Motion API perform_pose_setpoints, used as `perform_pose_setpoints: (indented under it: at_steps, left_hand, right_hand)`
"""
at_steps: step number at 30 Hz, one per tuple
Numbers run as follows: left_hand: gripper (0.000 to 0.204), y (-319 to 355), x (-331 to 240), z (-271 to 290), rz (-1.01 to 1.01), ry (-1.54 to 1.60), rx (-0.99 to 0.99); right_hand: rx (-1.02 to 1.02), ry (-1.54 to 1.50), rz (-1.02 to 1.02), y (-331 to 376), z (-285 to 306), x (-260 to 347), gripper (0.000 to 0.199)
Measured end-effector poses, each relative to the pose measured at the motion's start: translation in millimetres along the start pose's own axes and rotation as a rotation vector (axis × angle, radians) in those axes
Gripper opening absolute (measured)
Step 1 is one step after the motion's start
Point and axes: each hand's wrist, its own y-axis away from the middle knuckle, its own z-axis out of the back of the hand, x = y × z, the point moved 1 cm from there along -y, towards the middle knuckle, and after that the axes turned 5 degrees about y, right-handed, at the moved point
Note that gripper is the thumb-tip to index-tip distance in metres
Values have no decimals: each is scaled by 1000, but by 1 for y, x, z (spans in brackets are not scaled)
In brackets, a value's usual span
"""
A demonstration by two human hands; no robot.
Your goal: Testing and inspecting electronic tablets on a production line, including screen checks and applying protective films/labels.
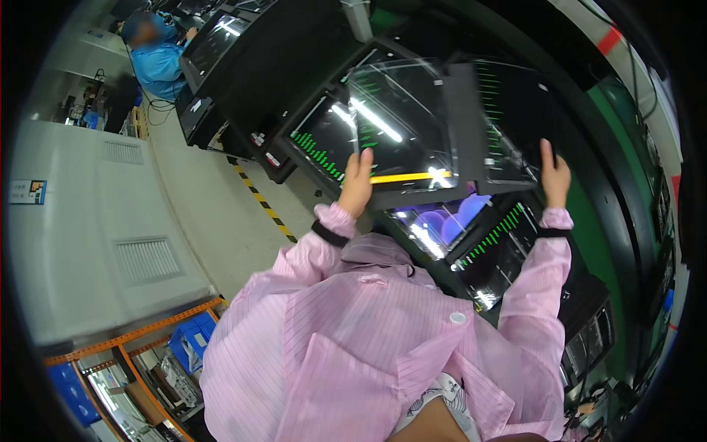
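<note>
A black two-part tray (463, 110) is held out in front of me, tilted, above other dark trays. A glossy dark panel (409, 140) lies in its left part, with a yellow strip (412, 178) along the near edge. Another dark panel (508, 158) shows in its right part. My left hand (356, 186) grips the left edge, thumb on top. On the right edge my right hand (555, 178) has its thumb up and its other fingers partly hidden. Under the tray, a lit screen with purple round shapes (445, 225) is partly covered.
More trays with dark panels and green marks (317, 147) lie beneath, one at near right (497, 254). A green bench surface (589, 214) runs along the right. At far left, a person in blue (158, 66) works at another station. Yellow-black floor tape (261, 200) and an orange-framed rack (125, 335) are on the left.
</note>
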Motion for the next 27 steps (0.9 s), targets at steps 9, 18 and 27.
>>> perform_pose_setpoints:
  at_steps: [9,18,27]
  left_hand:
    - [42,-16,96,124,-266,-262,-309]
    - [64,-33,74,142,204,-540,66]
    - [93,-50,53,147,596,416,-34]
  right_hand:
    - [239,-65,415,-31,-181,144,63]
    - [117,118,610,-74,-250,178,47]
    - [207,107,631,-72,-240,172,43]
